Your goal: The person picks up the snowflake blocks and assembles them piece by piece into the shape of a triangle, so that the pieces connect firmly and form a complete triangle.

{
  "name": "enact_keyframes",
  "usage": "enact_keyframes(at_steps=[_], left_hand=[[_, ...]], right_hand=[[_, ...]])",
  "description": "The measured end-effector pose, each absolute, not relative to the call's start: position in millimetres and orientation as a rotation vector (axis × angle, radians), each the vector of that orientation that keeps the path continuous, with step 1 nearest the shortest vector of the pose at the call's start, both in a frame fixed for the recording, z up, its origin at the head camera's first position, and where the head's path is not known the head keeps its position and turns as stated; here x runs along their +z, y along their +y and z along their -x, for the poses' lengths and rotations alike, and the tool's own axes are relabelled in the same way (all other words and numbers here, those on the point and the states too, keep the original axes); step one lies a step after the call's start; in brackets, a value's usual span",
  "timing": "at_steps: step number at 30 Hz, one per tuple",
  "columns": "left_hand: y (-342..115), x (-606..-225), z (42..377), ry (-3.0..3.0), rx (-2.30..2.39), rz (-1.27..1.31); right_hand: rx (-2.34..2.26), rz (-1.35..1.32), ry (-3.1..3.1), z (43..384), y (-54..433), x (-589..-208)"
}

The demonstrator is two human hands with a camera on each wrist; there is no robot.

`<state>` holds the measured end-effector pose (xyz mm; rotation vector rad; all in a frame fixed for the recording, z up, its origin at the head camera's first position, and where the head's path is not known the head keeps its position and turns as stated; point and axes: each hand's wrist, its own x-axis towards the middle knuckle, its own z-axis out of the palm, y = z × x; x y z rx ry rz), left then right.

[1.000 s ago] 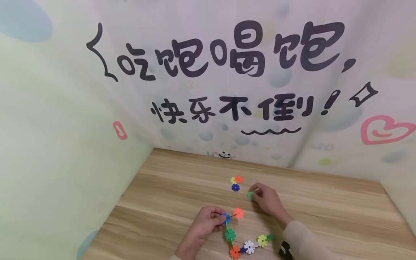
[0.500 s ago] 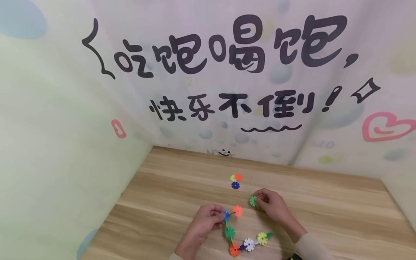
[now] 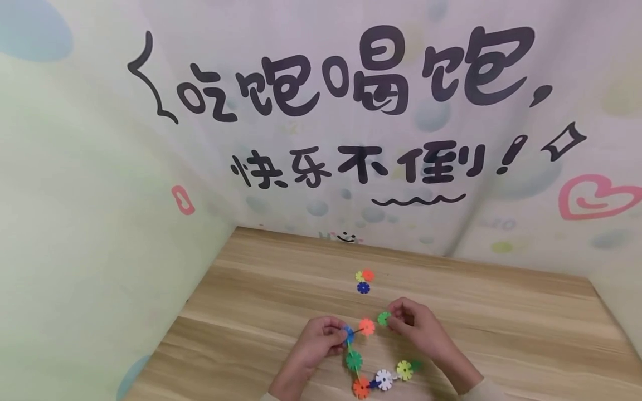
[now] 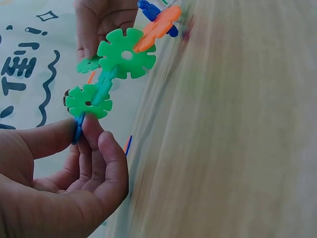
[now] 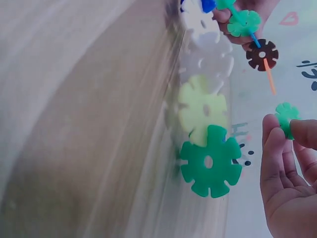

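My left hand (image 3: pixel 318 342) pinches a blue slotted snowflake disc (image 3: pixel 349 334) between thumb and fingers. That disc belongs to a chain of interlocked discs. From it a brown disc (image 5: pixel 262 54) leads to an orange disc (image 3: pixel 366 327) at the chain's upper end. The other way run a green disc (image 3: pixel 354 360), an orange one (image 3: pixel 361 387), a white one (image 3: pixel 384 380), a yellow one (image 3: pixel 404 370) and a green end disc (image 5: pixel 210 161). My right hand (image 3: pixel 418 328) pinches a loose green disc (image 3: pixel 384 318), just right of the upper orange disc and apart from it.
Farther back on the wooden table (image 3: pixel 281 267) lie a loose yellow disc (image 3: pixel 359 275), an orange disc (image 3: pixel 368 275) and a dark blue disc (image 3: pixel 363 288), close together. A printed curtain (image 3: pixel 321 217) stands along the back, and a pale wall (image 3: pixel 100 250) along the left.
My right hand has brought the green disc nearer to me, then left toward the chain's upper orange disc. My left hand keeps its hold on the blue disc almost in place.
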<state>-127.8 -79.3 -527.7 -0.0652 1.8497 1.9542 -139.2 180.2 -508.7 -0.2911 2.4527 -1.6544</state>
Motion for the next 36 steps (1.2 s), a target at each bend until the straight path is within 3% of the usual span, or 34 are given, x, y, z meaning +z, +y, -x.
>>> enact_keyframes(at_steps=[36], left_hand=[[-77.9, -527.1, 125.4, 1.855, 1.944, 0.06]], right_hand=[[-1.755, 0.301, 2.347, 130.7, 170.3, -517.9]])
